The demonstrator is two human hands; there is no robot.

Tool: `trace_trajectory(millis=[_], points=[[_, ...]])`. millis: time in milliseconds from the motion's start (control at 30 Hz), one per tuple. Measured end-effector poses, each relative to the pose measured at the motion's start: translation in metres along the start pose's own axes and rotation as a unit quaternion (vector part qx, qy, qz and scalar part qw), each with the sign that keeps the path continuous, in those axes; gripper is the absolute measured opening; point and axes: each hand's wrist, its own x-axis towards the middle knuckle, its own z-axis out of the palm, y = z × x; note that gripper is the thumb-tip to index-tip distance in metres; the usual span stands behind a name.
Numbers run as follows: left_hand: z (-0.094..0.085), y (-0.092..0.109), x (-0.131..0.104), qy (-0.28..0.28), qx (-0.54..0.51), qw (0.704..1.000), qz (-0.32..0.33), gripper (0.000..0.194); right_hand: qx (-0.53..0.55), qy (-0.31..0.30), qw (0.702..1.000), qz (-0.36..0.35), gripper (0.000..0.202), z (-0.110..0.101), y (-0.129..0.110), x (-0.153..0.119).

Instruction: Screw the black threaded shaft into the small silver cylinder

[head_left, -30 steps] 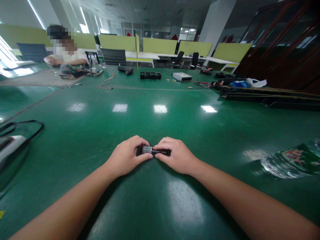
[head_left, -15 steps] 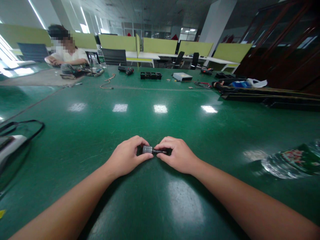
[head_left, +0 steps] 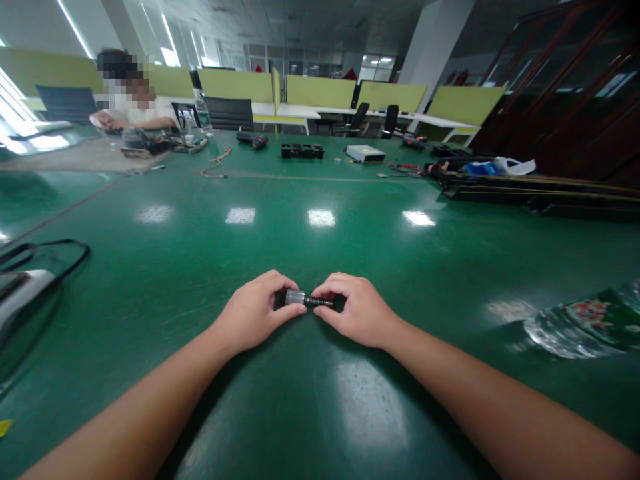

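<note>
A small metal part lies level between my hands, low over the green table (head_left: 320, 257). Its left end is a silver cylinder (head_left: 295, 297), and a thin dark ridged shaft (head_left: 319, 303) extends to the right. My left hand (head_left: 260, 309) pinches the silver cylinder between thumb and fingers. My right hand (head_left: 356, 309) has its thumb and fingertips closed around the dark shaft, near where it meets the cylinder. Whether the part touches the tabletop is unclear.
A clear plastic bottle (head_left: 585, 323) lies at the right. A white device (head_left: 25, 293) with a black cable is at the left. Across the table are a power drill (head_left: 253, 140), a black box (head_left: 302, 151), a silver box (head_left: 365, 154), dark rails (head_left: 540, 192) and a seated person (head_left: 135, 100).
The fingertips of my right hand have shifted very slightly along the shaft. My left hand keeps the same hold on the cylinder.
</note>
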Motion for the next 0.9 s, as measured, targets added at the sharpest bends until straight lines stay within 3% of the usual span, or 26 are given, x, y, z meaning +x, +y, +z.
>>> trace_trajectory(millis=[900], points=[[0.0010,-0.0007,0.0020,0.019,-0.008,1.000,-0.019,0.024,-0.080,0.021,0.994,0.073,0.010,-0.0028,0.0032,-0.0006]])
